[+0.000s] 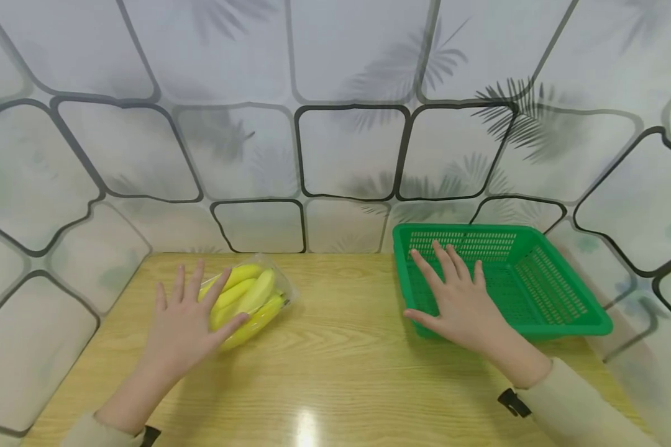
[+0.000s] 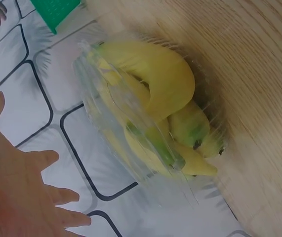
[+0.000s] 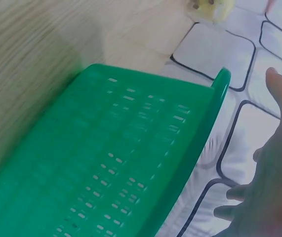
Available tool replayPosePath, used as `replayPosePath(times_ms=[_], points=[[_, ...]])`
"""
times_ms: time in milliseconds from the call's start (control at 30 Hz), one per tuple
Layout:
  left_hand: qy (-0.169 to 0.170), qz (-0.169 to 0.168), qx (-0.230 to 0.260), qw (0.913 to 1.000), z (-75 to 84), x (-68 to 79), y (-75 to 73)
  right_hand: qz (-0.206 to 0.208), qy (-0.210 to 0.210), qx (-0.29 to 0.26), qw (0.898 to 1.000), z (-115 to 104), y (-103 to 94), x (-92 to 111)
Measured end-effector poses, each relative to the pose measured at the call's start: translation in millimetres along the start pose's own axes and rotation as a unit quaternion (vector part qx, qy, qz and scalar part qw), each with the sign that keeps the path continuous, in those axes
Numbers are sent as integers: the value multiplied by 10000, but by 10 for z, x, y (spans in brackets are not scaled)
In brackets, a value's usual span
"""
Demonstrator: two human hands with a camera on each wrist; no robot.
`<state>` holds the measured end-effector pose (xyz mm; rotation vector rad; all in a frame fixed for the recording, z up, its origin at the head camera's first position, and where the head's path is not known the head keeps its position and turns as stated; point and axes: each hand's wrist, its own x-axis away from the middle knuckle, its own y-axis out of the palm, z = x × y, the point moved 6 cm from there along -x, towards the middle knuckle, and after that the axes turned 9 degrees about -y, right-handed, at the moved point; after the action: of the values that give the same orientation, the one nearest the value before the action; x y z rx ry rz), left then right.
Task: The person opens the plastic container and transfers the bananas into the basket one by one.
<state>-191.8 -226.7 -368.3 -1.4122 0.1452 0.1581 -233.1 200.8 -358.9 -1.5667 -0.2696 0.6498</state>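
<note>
A bunch of yellow bananas [image 1: 260, 292] in a clear plastic wrapping lies on the left part of the table. My left hand [image 1: 184, 329], fingers spread, hovers in front of it and overlaps its left side in the head view. The left wrist view shows the bananas [image 2: 155, 84] with green stems, apart from the hand [image 2: 17, 182]. On the right stands a green plastic basket [image 1: 556, 329] with slotted walls and nothing inside. Over its near left corner my right hand [image 1: 464, 310] is held with spread fingers, gripping nothing. In the right wrist view the basket's side [image 3: 106, 148] sits beside that hand [image 3: 269, 173].
The wooden table [image 1: 335, 372] runs between the bananas and the basket. Behind it and at both sides rise walls [image 1: 352, 149] with a stone-and-leaf pattern. The basket's far side is close to the back wall.
</note>
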Motion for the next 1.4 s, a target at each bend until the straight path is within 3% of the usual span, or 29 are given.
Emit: replayPosePath(times_ms=[267,767,1400], points=[[-66,72,53,9999,-94,12,-28,246,-353,-37,9991,-167,3,-156],[-233,186,138,9995,-288,38,-65,237,-798,-102,9965,-540,86,-482],[-582,61,360,9976,-574,35,72,-20,-1084,-263,9938,-1047,321,-854]])
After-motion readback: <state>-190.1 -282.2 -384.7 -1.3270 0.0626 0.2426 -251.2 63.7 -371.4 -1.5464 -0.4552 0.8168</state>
